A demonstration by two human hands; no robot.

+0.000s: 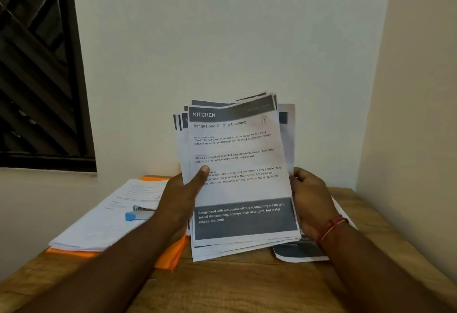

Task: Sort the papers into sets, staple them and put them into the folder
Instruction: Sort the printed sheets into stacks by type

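The print on the flat pile (99, 223) is too blurred for us. The folder (170, 255) beneath shows only edges.

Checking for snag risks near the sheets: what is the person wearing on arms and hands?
Both forearms are bare, no sleeves or gloves in view. The left hand shows no ring or watch. The right hand has a red thread band with a paler strand at its wrist.

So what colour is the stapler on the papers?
The stapler is blue and silver, clearest in the head view.
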